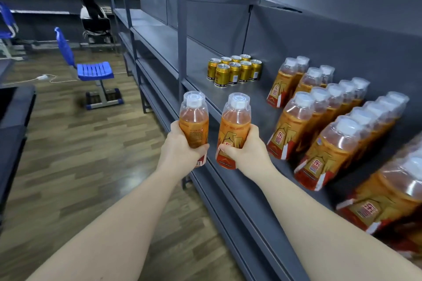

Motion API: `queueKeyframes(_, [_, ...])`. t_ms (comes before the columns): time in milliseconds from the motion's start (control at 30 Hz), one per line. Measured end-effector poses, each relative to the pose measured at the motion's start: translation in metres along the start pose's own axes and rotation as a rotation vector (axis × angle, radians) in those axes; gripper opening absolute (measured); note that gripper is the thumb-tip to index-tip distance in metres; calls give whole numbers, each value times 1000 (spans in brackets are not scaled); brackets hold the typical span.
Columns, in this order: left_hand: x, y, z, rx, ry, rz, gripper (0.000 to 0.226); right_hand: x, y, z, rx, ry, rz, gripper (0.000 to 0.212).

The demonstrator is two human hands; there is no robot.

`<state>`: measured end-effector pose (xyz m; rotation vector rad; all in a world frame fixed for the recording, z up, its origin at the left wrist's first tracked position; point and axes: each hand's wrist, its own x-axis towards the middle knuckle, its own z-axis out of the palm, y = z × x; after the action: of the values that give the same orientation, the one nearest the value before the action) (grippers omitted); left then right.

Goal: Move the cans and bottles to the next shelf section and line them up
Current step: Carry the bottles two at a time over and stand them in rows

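Holding two drinks upright in the air at the front edge of the shelf: left hand (180,143) has fingers and thumb curled tight round the lower half of the left bottle (194,118), and right hand (246,148) is clamped the same way round the right bottle (234,121). The two bottles are side by side, close but apart. Each has orange liquid, a clear shoulder, and a white cap under a clear cover. Left one shows small print and a barcode; right one shows the orange-gold front with a red base. Beyond them, the dark grey metal shelf (258,107) carries rows of bottles (319,121) of the same kind, running front to back toward the rear panel. Farther along, a tight cluster of gold cans (234,70) stands upright, well apart from the rows. A grey post (182,41) splits this section from the next section (157,36) to the left. Lower shelves of the same grey run beneath. Wood-pattern floor (80,143), brown and grey planks. A blue slatted chair (94,70) stands in the aisle, with a white cable (42,77) lying on the floor behind it.
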<state>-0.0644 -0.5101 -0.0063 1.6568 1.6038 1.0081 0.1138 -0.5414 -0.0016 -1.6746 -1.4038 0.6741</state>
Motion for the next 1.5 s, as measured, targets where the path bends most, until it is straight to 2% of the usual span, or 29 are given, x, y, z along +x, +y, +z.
queueKeyframes(400, [129,14,29,55,2,-11,69,134,8,13,21,32,47,76])
queueKeyframes(767, [219,38,67,60,-73,96,78,206,17,6,-26,212,139,73])
queueKeyframes(900, [256,47,84,28,-143,143,75,226,18,4,-19,298,198,75])
queueKeyframes(1167, [316,60,125,35,-387,301,75,248,25,-1,3,534,309,70])
queueKeyframes(1300, [328,67,146,18,-464,391,89,246,28,-5,-5,629,358,73])
queueKeyframes(1433, [331,73,166,-10,-553,424,83,237,32,-12,13,713,405,65])
queueKeyframes(1500, [328,76,175,-24,-587,431,82,232,32,-16,6,769,432,70])
